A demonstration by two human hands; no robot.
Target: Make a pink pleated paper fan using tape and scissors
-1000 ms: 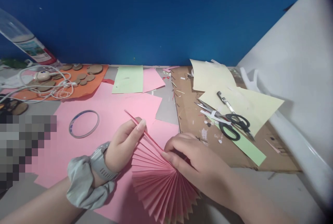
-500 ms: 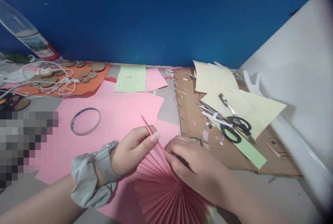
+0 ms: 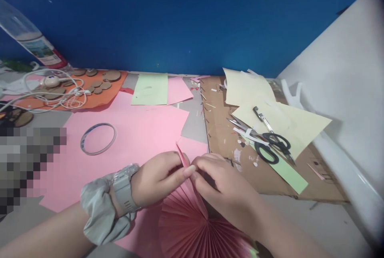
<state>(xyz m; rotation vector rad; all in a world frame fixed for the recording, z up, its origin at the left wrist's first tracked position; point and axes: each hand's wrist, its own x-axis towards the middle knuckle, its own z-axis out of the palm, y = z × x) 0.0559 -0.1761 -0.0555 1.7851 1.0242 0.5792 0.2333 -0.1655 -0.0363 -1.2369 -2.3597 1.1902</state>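
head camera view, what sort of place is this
Most likely a paper-craft workspace: a pleated pink paper fan, black-handled metal scissors and flat, pale yellow paper sheets point that way.

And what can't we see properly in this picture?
All in the head view:
Pleated pink paper fan: bottom edge cuts it off; left hand covers part.
Clear plastic bottle: left edge cuts off its top.
Its colourful label: words too small.
Grey pixelated patch: hides what's behind.
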